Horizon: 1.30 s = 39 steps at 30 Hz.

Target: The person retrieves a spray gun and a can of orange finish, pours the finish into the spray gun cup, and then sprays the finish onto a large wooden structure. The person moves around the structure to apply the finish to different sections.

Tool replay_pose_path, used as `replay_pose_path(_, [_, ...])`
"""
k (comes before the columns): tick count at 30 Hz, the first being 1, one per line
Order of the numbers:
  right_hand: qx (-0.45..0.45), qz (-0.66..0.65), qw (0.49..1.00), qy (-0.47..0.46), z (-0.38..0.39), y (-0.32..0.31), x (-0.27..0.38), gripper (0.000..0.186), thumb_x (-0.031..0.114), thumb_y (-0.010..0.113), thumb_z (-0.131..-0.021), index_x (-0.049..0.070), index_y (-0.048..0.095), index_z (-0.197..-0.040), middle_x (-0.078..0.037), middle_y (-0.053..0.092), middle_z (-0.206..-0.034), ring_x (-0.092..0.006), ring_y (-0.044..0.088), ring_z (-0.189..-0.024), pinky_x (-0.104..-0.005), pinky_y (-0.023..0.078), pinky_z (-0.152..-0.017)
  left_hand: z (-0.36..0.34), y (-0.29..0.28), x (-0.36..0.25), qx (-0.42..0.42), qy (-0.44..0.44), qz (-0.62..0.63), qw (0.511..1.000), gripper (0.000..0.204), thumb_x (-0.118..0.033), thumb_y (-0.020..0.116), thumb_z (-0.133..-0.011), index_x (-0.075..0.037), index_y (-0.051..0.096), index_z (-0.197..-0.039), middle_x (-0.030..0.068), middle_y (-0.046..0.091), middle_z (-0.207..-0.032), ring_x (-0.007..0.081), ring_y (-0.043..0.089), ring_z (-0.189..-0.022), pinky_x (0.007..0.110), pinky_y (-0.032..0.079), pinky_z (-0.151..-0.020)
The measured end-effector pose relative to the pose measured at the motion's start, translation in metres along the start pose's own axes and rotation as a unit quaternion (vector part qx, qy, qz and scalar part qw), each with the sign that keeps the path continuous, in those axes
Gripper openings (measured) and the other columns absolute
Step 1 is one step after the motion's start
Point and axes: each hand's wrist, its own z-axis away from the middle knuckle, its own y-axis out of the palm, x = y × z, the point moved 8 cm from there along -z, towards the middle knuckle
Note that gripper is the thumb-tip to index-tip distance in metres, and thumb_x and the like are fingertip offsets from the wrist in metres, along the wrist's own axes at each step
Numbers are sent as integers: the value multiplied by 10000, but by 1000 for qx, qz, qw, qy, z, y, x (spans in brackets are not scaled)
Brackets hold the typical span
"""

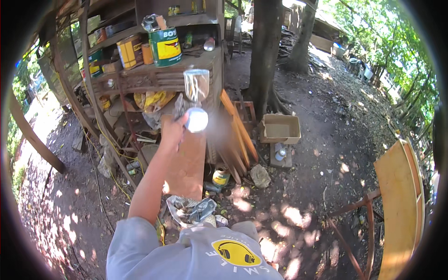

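Spray gun [196, 120] sits gripped in the left hand [173, 132], cup [196, 85] uppermost; mist [221, 129] hangs alongside; right hand's state I cannot tell.

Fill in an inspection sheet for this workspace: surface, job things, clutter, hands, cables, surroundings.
Surface: worn wooden cabinet, its top crowded with cans.
Job things: a tool with a clear cup on top, apparently a spray gun; flat brown board below it.
Clutter: green-and-yellow can on the cabinet; crumpled plastic near the person; open cardboard box right of the cabinet.
Hands: left hand grips the tool; right hand not in view.
Cables: thin yellow cord at left; purpose unclear.
Surroundings: tree trunk, leaf-littered dirt ground.
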Motion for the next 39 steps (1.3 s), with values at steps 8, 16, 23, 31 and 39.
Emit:
replay_pose_path(8, [16, -1, 1000, 13, -97, -22, 95, 266, 231, 710, -841, -31, 703, -881, -148, 645, -663, -217, 603, -512, -392, 505, -523, -238, 37, -58, -39, -30, 25, 998, 295, -234, 691, -910, -38, 497, -807, 22, 426, -616, 135, 388, -445, 307, 297, -396])
replay_pose_path(16, [32, 67, 996, -43, -268, -76, 140, 234, 212, 708, -842, -20, 704, -880, -138, 641, -653, -209, 594, -493, -397, 512, -529, -399, 38, -77, -124, 6, -103, 987, 307, -251, 673, -907, -45, 508, -750, 37, 414, -590, 145, 382, -433, 309, 284, -387])
replay_pose_path(23, [47, -162, 985, 46, -352, -185, 267, 160, 154, 643, -818, 11, 598, -761, -66, 490, -536, -204, 502, -410, -371, 415, -370, -415, 39, -91, -240, -14, -468, 850, 503, -470, 625, -895, 27, 687, -854, 180, 705, -786, 302, 691, -610, 389, 528, -524])
replay_pose_path(31, [26, -195, 975, 105, -378, -189, 308, 263, 259, 615, -908, 8, 552, -860, -76, 457, -543, -238, 476, -404, -398, 360, -339, -376, 54, -122, -343, 106, -657, 663, 510, -496, 640, -874, 6, 698, -948, 202, 707, -913, 393, 685, -885, 463, 547, -787])
replay_pose_path(39, [0, -11, 993, -115, -417, -79, 323, 146, 123, 582, -810, 3, 608, -730, -82, 529, -564, -218, 514, -439, -381, 394, -420, -243, 34, -47, -331, 306, -577, 682, 231, -293, 610, -940, -73, 566, -884, 163, 625, -665, 387, 630, -619, 483, 492, -544])
